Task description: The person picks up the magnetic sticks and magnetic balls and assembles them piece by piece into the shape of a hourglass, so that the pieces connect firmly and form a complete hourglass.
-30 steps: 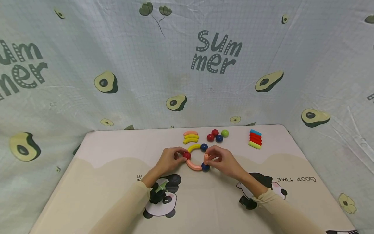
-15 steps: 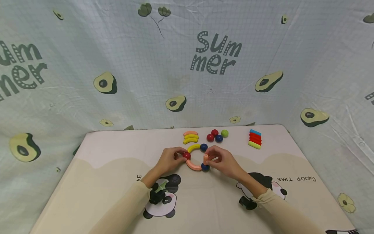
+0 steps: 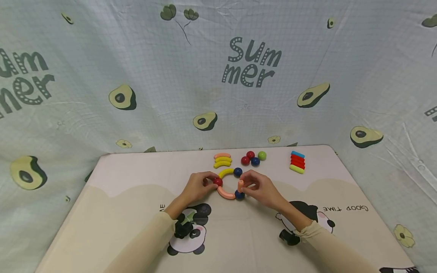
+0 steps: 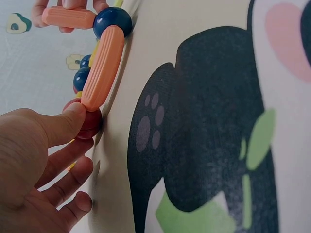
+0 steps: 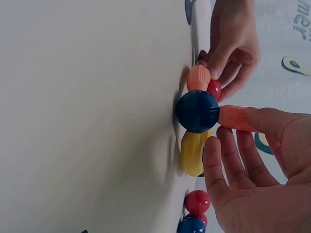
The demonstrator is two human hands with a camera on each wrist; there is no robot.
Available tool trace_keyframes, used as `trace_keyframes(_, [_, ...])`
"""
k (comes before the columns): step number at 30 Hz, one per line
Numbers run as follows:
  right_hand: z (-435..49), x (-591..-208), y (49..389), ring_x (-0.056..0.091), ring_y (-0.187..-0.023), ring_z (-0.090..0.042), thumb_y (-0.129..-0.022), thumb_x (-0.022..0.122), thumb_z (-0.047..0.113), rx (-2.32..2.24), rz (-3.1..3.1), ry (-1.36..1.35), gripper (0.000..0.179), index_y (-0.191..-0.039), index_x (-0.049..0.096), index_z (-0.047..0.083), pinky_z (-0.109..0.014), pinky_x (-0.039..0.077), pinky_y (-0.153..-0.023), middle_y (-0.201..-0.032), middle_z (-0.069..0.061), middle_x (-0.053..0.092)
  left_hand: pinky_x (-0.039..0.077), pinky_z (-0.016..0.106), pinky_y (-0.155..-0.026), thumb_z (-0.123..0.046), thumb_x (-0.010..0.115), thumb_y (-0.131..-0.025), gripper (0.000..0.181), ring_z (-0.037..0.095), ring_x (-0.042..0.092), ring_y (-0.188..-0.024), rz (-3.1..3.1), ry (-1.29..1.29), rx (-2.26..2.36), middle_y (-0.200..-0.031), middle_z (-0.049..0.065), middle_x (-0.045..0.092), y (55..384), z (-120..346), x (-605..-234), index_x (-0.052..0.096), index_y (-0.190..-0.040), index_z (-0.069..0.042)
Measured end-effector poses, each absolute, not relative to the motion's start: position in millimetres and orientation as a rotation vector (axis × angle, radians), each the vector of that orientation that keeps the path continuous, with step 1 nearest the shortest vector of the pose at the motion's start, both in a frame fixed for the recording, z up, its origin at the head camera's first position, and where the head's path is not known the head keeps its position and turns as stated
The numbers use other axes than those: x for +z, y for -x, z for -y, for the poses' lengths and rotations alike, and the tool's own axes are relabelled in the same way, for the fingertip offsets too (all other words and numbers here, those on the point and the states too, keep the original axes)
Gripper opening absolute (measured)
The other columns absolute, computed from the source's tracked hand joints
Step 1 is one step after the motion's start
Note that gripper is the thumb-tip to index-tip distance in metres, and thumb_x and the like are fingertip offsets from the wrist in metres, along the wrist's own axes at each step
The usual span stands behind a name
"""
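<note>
On the table, smooth balls and grooved rods form a ring between the hands. My left hand (image 3: 199,185) holds the red ball (image 3: 217,182) at its left side between thumb and fingers. A curved orange rod (image 4: 103,68) runs from that ball to the near blue ball (image 5: 197,111). My right hand (image 3: 261,187) pinches a short orange rod (image 3: 240,184), which stands upright with its lower end at the near blue ball. At the back of the ring, a curved yellow rod (image 3: 226,173) meets another blue ball (image 3: 238,172). Another yellow rod (image 5: 193,153) shows beside the near blue ball.
Behind the ring lie several curved yellow and orange rods (image 3: 223,160). To their right sit loose red, blue and green balls (image 3: 250,154). Farther right is a row of red, blue and yellow-green rods (image 3: 298,162). A printed cloth (image 3: 164,121) hangs behind the table.
</note>
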State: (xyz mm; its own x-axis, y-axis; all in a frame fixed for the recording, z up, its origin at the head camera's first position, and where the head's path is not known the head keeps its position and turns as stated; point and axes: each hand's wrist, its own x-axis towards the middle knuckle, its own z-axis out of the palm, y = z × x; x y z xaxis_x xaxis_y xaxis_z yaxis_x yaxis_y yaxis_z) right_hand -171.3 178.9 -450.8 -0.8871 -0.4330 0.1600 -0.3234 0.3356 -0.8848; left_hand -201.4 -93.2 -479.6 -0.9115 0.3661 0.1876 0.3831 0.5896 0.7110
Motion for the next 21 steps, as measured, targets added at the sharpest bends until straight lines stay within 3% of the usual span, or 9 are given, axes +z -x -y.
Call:
trace_keyframes(8, [-182.2, -463.1, 176.3, 0.070, -0.100, -0.026, -0.092, 0.076, 0.005, -1.624, -2.467, 0.694, 0.030, -0.119, 0.064, 0.007, -0.029, 0.058, -0.082, -0.109, -0.008, 0.070, 0.047, 0.024, -0.070, -0.012, 0.082, -0.088, 0.030, 0.018, 0.057, -0.080, 2.785, 0.661, -1.243, -0.105, 0.004, 0.074, 201.2, 93.0, -479.5, 0.075, -0.118, -0.007])
trace_keyframes(21, [-184.0, -461.6, 175.4, 0.070, -0.100, -0.024, -0.093, 0.075, 0.006, -1.593, -2.491, 0.732, 0.028, -0.119, 0.064, 0.007, -0.026, 0.057, -0.082, -0.109, -0.008, 0.070, 0.045, 0.023, -0.066, -0.014, 0.083, -0.088, 0.030, 0.019, 0.056, -0.076, 2.790, 0.658, -1.245, -0.101, 0.003, 0.074, 201.6, 92.0, -479.5, 0.075, -0.116, -0.007])
